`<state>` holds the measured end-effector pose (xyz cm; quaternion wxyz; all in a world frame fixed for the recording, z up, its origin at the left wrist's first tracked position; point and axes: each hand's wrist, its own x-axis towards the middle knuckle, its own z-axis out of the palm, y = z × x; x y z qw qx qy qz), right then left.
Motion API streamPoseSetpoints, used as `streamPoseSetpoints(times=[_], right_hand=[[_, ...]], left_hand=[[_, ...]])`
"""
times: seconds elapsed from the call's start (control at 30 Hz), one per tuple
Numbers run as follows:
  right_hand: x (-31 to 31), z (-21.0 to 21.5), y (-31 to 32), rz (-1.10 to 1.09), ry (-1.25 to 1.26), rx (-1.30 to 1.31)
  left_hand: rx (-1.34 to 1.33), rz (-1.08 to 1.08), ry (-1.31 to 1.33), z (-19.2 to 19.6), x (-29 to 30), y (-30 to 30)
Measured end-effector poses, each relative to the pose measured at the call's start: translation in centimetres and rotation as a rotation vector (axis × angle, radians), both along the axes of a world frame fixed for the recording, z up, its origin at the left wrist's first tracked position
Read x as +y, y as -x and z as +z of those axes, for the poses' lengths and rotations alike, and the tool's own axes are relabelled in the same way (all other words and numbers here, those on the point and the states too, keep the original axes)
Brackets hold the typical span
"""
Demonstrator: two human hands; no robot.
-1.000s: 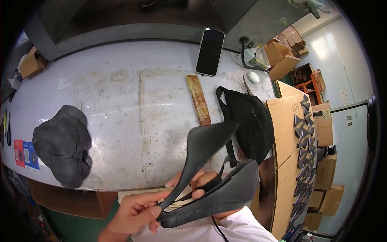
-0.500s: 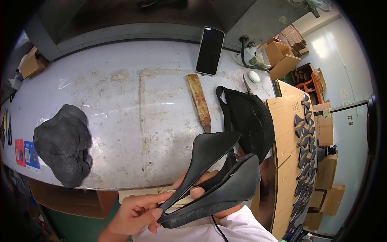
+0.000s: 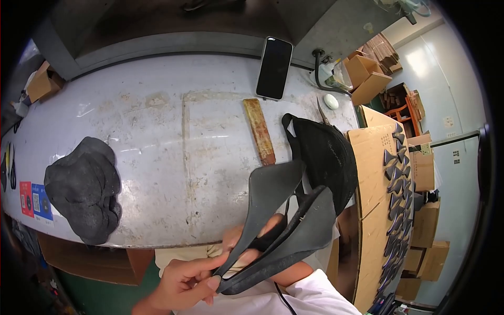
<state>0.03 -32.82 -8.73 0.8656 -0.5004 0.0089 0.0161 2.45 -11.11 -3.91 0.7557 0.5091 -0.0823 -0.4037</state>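
A black bicycle saddle (image 3: 310, 231) with a long central gap is held over the table's near edge, its narrow nose toward me and its two wings pointing away. My left hand (image 3: 184, 283) pinches the nose between thumb and fingers. My right hand (image 3: 239, 241) grips from underneath, partly hidden by the saddle, with fingers showing through and beside the gap. Beyond the wings lies a knife (image 3: 258, 128) with a worn, wrapped handle; the saddle covers its blade. A black fabric pouch-like thing (image 3: 328, 157) with a strap lies just past the right wing.
A lumpy dark grey form (image 3: 84, 189) sits at the table's left. A phone (image 3: 274, 68), a white oval piece (image 3: 331, 101) and a pointed metal tool (image 3: 322, 110) lie toward the back. At right, a cardboard sheet (image 3: 370, 152) carries several dark curved pieces.
The saddle has turned slightly and its wings have swung left and away from me, covering the knife blade. Both hands keep their hold.
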Motion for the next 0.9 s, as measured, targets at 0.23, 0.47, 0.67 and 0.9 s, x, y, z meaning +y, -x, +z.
streamPoseSetpoints(times=[0.23,0.47,0.67,0.9], right_hand=[[0.4,-2.1,-0.2,0.109,0.146,0.049],[-2.0,-0.8,3.8,0.156,0.019,0.083],[2.7,-1.1,4.4,0.133,-0.056,0.116],[0.2,0.1,4.8,0.044,-0.126,0.155]], left_hand=[[-0.387,-0.188,-0.125,-1.7,0.4,-1.4],[0.023,0.511,0.116,-0.5,-4.1,-2.0],[0.088,0.518,0.111,-1.9,-4.0,-1.4],[0.112,0.553,0.126,-2.0,-5.2,-0.9]])
